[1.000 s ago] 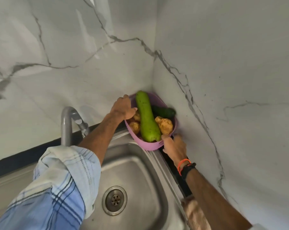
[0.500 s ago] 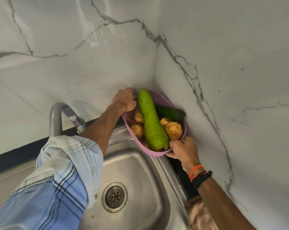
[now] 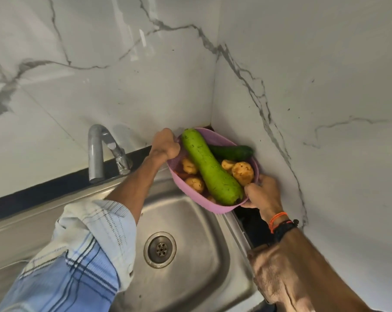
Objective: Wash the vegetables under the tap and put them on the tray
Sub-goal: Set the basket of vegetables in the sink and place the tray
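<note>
1. A pink plastic basket sits right of centre in the frame, in the corner of two white marble-veined walls, its near end over the edge of the stainless steel sink.
2. The left hand grips the basket's far rim with curled fingers; the right hand curls round the near rim. One hand at each end probably keeps the loaded basket level.
3. Inside lie a long pale-green bottle gourd, a dark green cucumber behind it, and several knobbly yellow-brown potatoes. Something orange shows low in the basket; I cannot tell what.
4. The curved metal tap stands left of centre, dry and well apart from the basket, so washing looks not yet begun.
5. No tray is in view.
</note>
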`<state>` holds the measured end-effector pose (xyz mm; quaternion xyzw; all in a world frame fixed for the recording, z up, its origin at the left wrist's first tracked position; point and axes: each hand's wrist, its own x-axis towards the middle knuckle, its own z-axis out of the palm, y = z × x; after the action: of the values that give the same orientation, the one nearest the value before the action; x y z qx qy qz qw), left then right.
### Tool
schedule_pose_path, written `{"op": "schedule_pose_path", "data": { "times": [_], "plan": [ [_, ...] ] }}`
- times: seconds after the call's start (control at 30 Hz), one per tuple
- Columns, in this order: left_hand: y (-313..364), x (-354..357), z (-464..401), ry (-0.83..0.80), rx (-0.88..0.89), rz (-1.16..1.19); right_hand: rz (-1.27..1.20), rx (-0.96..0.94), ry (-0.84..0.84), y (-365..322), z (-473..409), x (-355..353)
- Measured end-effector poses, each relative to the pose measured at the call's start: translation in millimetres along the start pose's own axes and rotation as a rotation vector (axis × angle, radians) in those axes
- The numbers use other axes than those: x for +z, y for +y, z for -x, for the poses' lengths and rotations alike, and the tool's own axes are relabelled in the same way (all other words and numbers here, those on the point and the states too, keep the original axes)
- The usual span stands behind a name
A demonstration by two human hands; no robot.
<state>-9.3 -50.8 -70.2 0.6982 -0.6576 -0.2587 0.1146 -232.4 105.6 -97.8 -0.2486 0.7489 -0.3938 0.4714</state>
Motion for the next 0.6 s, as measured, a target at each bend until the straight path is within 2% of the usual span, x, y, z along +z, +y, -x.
{"op": "schedule_pose_path", "data": {
  "times": [0.23, 0.43, 0.6],
  "plan": [
    [-56, -3, 70, 0.115, -0.198, 0.225, 0.257, -0.155, -0.092, -13, 12, 0],
    [-114, -7, 123, 0.185, -0.377, 0.368, 0.406, -0.25, -0.259, -13, 28, 31],
    [-165, -7, 153, 0.228, -0.521, 0.451, 0.485, -0.266, -0.315, 2, 37, 65]
  ]
}}
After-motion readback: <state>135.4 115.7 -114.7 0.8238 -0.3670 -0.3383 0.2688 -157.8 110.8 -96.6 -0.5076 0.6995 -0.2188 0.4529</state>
